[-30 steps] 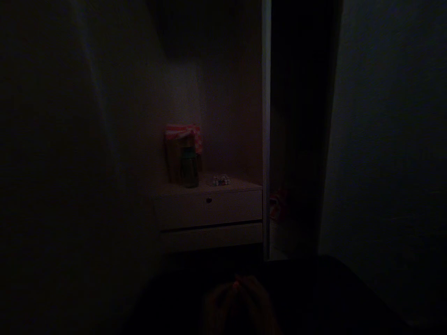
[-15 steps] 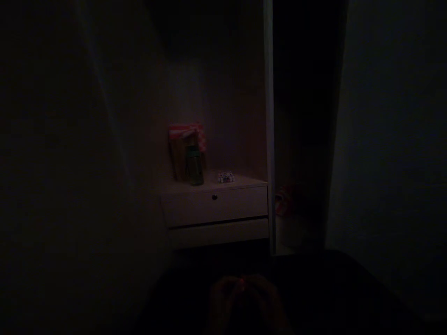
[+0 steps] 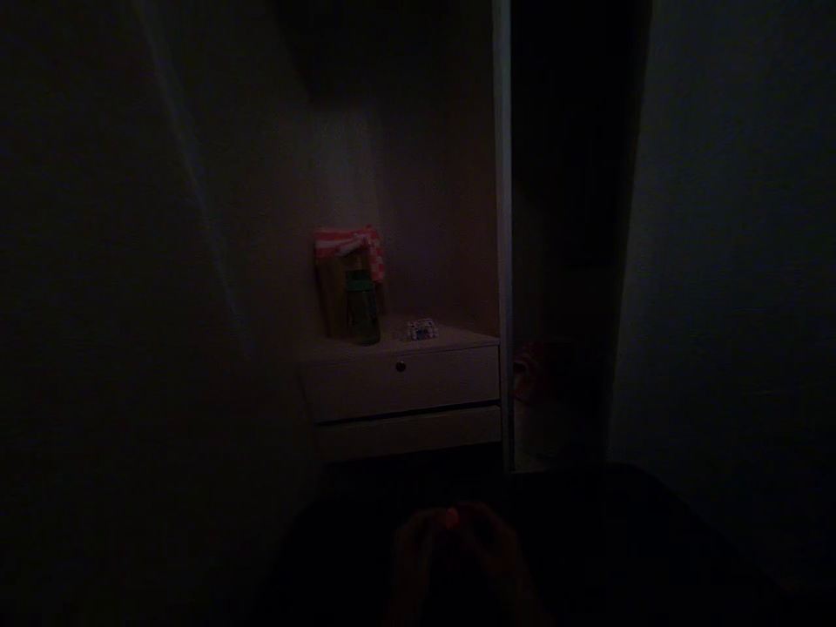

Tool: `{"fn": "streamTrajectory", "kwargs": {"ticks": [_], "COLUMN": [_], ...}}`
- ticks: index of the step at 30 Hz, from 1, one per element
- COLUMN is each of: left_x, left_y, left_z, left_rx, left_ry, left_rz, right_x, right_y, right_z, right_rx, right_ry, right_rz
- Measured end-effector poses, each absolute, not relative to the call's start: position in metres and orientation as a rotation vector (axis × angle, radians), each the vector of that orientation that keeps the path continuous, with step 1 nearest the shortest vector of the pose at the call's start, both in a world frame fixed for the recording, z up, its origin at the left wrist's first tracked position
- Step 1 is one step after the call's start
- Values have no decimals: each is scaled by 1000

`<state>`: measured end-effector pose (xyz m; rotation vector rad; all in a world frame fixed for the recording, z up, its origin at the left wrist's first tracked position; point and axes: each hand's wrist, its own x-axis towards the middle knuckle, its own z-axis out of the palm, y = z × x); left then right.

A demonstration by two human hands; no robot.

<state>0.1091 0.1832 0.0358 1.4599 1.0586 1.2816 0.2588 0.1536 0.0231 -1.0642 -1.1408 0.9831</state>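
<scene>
While room is lying near-dark, left hand (image 3: 418, 557) and right hand (image 3: 496, 557) are meeting fingertip to fingertip at bottom edge; grip unreadable. Green bottle (image 3: 361, 306) is standing on nightstand (image 3: 405, 383), left rear corner.

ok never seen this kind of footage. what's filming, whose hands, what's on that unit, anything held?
One camera, worn on a person's head, looks forward and down in a very dark room. At the bottom edge the left hand and right hand are drawn together, fingertips close; it is too dark to tell whether they hold anything. Ahead stands a pale drawer unit. On its top are a green bottle, a red-striped box behind it, and a small patterned object to the right.
</scene>
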Motion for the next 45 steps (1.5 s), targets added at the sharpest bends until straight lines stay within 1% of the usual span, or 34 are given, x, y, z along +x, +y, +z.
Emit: {"fn": "streamTrajectory", "kwargs": {"ticks": [6,10,17,25,33,37,42,45], "left_x": [109,110,115,115,116,117,113,112], "left_y": [183,179,173,172,175,175,175,176], "left_z": [36,40,39,38,31,37,44,43], "left_rx": [1466,1388,1346,1377,1386,1410,1428,1398], "left_ry": [1034,1018,1059,1117,1057,1036,1030,1035], "left_rz": [1303,1291,1379,1353,1315,1280,1289,1305], "right_x": [260,257,254,252,255,260,260,258], "right_y": [152,154,150,146,151,153,152,152], "right_z": [23,16,17,22,18,18,22,22], "right_rx": [-1050,-1110,-1121,-1125,-1173,-1157,-1134,-1134], "right_ry": [-1274,-1197,-1315,-1276,-1285,-1305,-1236,-1229], "right_rz": [767,780,708,721,735,717,825,831]}}
